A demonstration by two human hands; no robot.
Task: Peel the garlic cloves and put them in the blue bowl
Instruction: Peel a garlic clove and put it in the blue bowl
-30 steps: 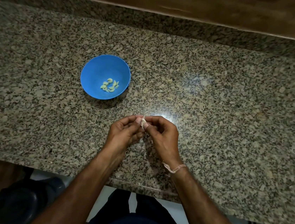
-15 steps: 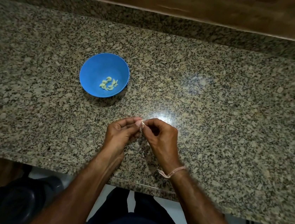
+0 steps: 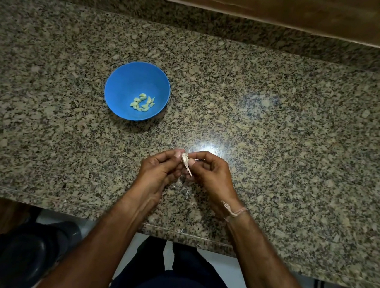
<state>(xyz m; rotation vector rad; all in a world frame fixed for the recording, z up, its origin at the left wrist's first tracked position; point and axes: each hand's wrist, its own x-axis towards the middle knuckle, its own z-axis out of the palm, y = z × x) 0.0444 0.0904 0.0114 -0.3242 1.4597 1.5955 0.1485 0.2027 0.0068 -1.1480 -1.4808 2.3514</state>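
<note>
A blue bowl (image 3: 129,82) stands on the granite counter, left of centre, with several pale peeled garlic cloves (image 3: 142,102) lying in its bottom. Nearer the front edge, my left hand (image 3: 157,171) and my right hand (image 3: 211,174) meet fingertip to fingertip. Between them they pinch one small garlic clove (image 3: 185,161), its papery skin hanging down in a strip. Both hands hover just above the counter, right of and nearer than the bowl.
The speckled granite counter (image 3: 291,136) runs the whole width, with a raised back ledge and wood behind it. A few skin scraps (image 3: 187,192) lie under my hands. A dark round object (image 3: 27,253) sits on the floor at lower left.
Both hands stayed together at the same spot. The strip of skin hangs further down from the clove than before. The bowl has not moved.
</note>
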